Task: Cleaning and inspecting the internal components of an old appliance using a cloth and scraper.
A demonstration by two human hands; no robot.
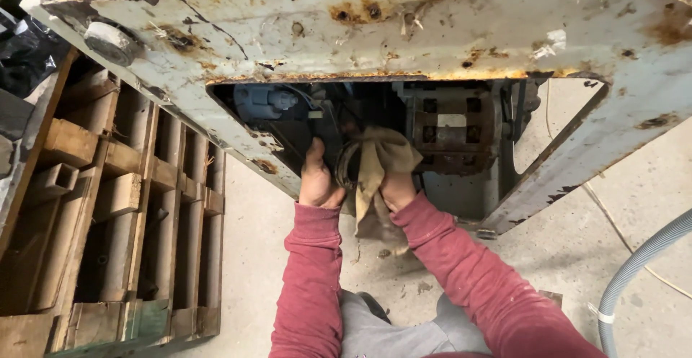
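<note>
We note 1 large sheet-metal machine housing (447, 19), pale grey paint flaked, rust blotched along edges and holes, with 1 angular cut-out opening in its lower face. To its left sits 1 wooden pallet (122, 207), rough slats and blocks, weathered grey-brown. Below both lies the concrete floor (562, 250), dusty and stained. At right, 1 ribbed grey plastic hose (641, 257) curves across the floor.

Inside the opening we count 1 rusty brown motor block (454, 127) with square recesses, and 1 blue-grey rounded part (263, 102) at the upper left. Between them sits 1 dark metal ring (347, 165), circular, partly hidden.

Both arms wear dark red knit sleeves. Our right hand (398, 189) is clenched around 1 tan cloth rag (382, 156), soft, crumpled and stained; the rag is pressed against the ring inside the opening and its tail hangs down between the wrists. Our left hand (317, 178) reaches into the opening just left of the ring, thumb up; its fingers are hidden inside, so we cannot tell its grip.
</note>
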